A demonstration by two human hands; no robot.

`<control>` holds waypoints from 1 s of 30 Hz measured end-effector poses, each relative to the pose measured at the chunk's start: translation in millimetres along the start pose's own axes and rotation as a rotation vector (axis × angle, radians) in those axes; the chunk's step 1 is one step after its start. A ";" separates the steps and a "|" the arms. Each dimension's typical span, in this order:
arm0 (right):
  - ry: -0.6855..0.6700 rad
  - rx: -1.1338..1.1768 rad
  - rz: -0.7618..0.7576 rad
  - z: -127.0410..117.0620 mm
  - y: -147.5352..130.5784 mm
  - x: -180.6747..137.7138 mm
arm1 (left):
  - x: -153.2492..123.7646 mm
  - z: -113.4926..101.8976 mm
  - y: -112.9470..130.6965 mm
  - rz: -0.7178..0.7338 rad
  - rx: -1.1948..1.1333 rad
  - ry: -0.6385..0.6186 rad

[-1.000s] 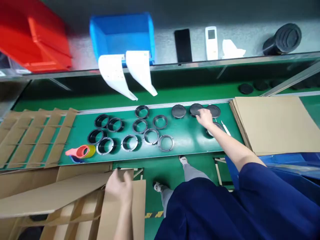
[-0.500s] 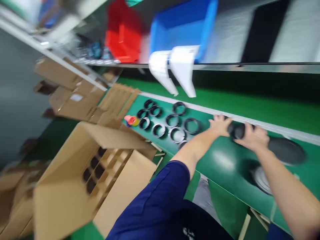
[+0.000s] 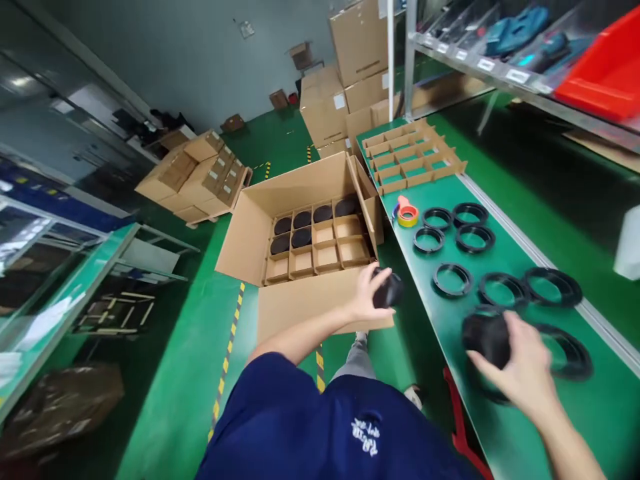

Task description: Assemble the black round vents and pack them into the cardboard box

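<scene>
The left hand (image 3: 369, 295) pinches a black piece (image 3: 389, 291) by the box (image 3: 300, 308) and the right hand (image 3: 525, 360) pinches another black piece (image 3: 487, 339) near the rings (image 3: 573, 292), so a bump might knock the rings about, and a loose grip could let either piece fall.

Left grip (image 3: 369, 293) and right grip (image 3: 525, 363) curled
</scene>
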State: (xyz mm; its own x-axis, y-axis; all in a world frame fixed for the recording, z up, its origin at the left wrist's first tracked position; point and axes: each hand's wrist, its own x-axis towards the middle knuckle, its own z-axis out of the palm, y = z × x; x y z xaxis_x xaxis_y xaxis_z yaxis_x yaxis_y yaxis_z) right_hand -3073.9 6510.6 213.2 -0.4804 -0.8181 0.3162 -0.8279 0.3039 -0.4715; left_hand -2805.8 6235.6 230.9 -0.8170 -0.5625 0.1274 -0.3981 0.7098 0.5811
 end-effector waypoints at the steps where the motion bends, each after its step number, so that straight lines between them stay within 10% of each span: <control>1: -0.093 0.054 -0.128 28.4 -34.5 21.5 | -3.5 -21.0 -32.2 -0.121 0.036 0.056; 5: -0.282 0.107 -0.376 139.6 -170.7 123.8 | 15.0 -94.3 -139.5 -0.483 0.167 0.157; 11: -0.362 -0.097 -0.103 289.3 -278.6 312.5 | 97.4 -136.1 -258.2 -0.570 0.217 0.099; 19: -0.571 -0.342 -0.016 401.4 -254.7 367.6 | 129.5 -100.7 -335.7 -0.468 0.247 -0.058; 30: -0.419 -0.194 -0.122 435.9 -224.8 385.4 | 104.2 -68.6 -353.8 -0.357 0.377 -0.013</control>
State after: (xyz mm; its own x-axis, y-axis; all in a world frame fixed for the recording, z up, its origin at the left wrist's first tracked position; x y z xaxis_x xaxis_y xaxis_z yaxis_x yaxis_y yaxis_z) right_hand -2946.7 5914.2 82.2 -0.2511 -0.9678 -0.0186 -0.9289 0.2463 -0.2765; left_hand -2721.5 5896.8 93.7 -0.6073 -0.7936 -0.0370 -0.7734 0.5798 0.2563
